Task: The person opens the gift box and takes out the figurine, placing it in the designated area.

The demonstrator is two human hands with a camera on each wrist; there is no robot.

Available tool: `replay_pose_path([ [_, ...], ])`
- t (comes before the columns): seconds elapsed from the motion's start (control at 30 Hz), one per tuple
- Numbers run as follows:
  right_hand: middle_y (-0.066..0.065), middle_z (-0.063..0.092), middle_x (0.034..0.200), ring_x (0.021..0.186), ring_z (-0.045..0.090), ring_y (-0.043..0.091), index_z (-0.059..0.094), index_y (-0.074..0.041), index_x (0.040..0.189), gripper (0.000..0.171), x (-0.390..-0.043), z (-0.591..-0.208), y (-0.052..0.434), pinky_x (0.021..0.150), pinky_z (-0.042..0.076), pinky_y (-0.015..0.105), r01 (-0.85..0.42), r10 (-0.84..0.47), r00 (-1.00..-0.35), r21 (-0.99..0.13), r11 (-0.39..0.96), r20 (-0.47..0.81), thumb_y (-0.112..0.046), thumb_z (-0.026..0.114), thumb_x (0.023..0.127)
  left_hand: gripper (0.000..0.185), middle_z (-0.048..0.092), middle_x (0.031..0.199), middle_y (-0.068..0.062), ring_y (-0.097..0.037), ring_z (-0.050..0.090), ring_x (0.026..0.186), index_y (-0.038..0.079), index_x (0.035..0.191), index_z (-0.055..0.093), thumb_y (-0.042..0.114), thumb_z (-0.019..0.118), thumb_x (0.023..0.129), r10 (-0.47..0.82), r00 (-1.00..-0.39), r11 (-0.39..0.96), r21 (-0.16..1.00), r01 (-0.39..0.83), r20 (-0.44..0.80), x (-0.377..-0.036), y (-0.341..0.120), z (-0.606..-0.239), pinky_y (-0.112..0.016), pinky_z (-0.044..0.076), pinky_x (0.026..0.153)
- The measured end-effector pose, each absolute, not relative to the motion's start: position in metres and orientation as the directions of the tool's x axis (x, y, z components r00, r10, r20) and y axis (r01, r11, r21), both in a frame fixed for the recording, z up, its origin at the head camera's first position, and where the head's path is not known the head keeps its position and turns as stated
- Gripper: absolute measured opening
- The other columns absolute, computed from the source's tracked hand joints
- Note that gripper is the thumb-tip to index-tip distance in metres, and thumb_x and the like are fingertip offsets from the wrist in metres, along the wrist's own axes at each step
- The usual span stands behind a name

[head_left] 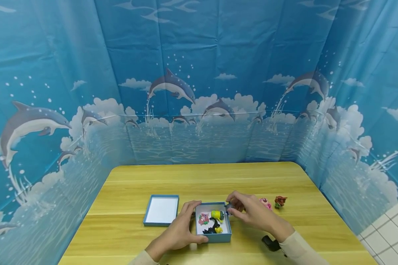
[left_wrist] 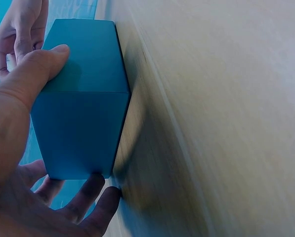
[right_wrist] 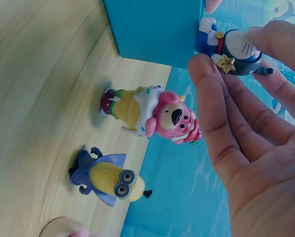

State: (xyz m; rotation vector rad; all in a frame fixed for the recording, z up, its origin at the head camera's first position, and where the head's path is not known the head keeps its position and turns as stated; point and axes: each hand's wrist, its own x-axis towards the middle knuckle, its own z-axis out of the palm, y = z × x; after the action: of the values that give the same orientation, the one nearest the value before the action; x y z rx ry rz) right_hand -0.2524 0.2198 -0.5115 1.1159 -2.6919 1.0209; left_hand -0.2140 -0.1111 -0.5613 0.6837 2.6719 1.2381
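A blue box (head_left: pixel 213 238) with a white inside stands near the table's front edge. Inside it lie a pink figurine (head_left: pixel 203 219), a yellow-and-green figurine (head_left: pixel 216 214) and a black figurine with yellow parts (head_left: pixel 213 228). My left hand (head_left: pixel 182 226) grips the box at its left side, the thumb on the near wall (left_wrist: pixel 83 54) and the fingers along the other side. At the box's right rim, my right hand (head_left: pixel 248 209) pinches a blue-and-white cat figurine (right_wrist: pixel 236 47) with a gold star. The cat's feet are close to the box wall in the right wrist view.
A blue lid (head_left: pixel 161 209) lies white side up left of the box. To the right stand a pink bear figurine (right_wrist: pixel 172 118) and a reddish-brown figurine (head_left: pixel 280 201). A yellow goggled figurine (right_wrist: pixel 110 177) with a blue cape stands near the bear. Dolphin-printed curtains (head_left: pixel 192 140) surround the table.
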Motion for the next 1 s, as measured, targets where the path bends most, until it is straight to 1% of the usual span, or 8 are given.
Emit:
replay_pose_path([
  [0.13, -0.004, 0.084, 0.111, 0.095, 0.077, 0.001, 0.073, -0.007, 0.132, 0.023, -0.251, -0.513, 0.224, 0.082, 0.070, 0.033, -0.646, -0.603, -0.742, -0.556, 0.523, 0.294, -0.022, 0.078, 0.115, 0.121, 0.037, 0.184, -0.009, -0.040, 0.056, 0.160, 0.024, 0.182, 0.032, 0.052, 0.103, 0.088, 0.450, -0.889, 0.561, 0.748, 0.356, 0.086, -0.213, -0.111, -0.560, -0.071, 0.050, 0.130],
  [0.2, -0.005, 0.083, 0.111, 0.094, 0.076, 0.000, 0.073, -0.009, 0.131, 0.022, -0.251, -0.513, 0.225, 0.081, 0.070, 0.033, -0.645, -0.600, -0.743, -0.553, 0.527, 0.295, -0.022, 0.078, 0.115, 0.121, 0.037, 0.184, -0.009, -0.040, 0.055, 0.161, 0.024, 0.183, 0.032, 0.052, 0.103, 0.088, 0.450, -0.889, 0.562, 0.746, 0.356, 0.085, -0.213, -0.111, -0.560, -0.071, 0.050, 0.129],
  [0.37, -0.007, 0.082, 0.109, 0.092, 0.074, -0.002, 0.072, -0.011, 0.129, 0.018, -0.250, -0.515, 0.229, 0.079, 0.068, 0.029, -0.646, -0.602, -0.741, -0.557, 0.522, 0.295, -0.020, 0.078, 0.115, 0.121, 0.036, 0.185, -0.009, -0.041, 0.055, 0.161, 0.025, 0.183, 0.031, 0.052, 0.102, 0.089, 0.450, -0.889, 0.565, 0.746, 0.354, 0.082, -0.213, -0.111, -0.560, -0.071, 0.050, 0.130],
  [0.67, -0.004, 0.083, 0.114, 0.095, 0.074, -0.002, 0.073, -0.010, 0.130, 0.019, -0.250, -0.520, 0.235, 0.082, 0.069, 0.030, -0.642, -0.600, -0.746, -0.553, 0.531, 0.290, -0.018, 0.079, 0.114, 0.121, 0.036, 0.185, -0.010, -0.042, 0.056, 0.160, 0.023, 0.183, 0.031, 0.049, 0.103, 0.089, 0.450, -0.888, 0.558, 0.749, 0.357, 0.088, -0.211, -0.111, -0.560, -0.072, 0.050, 0.129],
  [0.83, -0.004, 0.082, 0.112, 0.093, 0.073, -0.001, 0.073, -0.010, 0.127, 0.018, -0.250, -0.524, 0.238, 0.080, 0.067, 0.026, -0.637, -0.599, -0.749, -0.555, 0.535, 0.283, -0.018, 0.080, 0.113, 0.121, 0.036, 0.185, -0.010, -0.042, 0.055, 0.161, 0.023, 0.183, 0.031, 0.051, 0.103, 0.089, 0.451, -0.888, 0.558, 0.748, 0.358, 0.089, -0.213, -0.112, -0.560, -0.071, 0.050, 0.130],
  [1.0, -0.005, 0.081, 0.109, 0.093, 0.073, -0.002, 0.073, -0.010, 0.126, 0.018, -0.250, -0.527, 0.240, 0.079, 0.068, 0.027, -0.625, -0.595, -0.757, -0.563, 0.541, 0.269, -0.018, 0.080, 0.113, 0.121, 0.036, 0.185, -0.008, -0.041, 0.055, 0.162, 0.023, 0.183, 0.031, 0.051, 0.102, 0.089, 0.449, -0.889, 0.559, 0.750, 0.354, 0.086, -0.213, -0.112, -0.561, -0.071, 0.050, 0.130],
])
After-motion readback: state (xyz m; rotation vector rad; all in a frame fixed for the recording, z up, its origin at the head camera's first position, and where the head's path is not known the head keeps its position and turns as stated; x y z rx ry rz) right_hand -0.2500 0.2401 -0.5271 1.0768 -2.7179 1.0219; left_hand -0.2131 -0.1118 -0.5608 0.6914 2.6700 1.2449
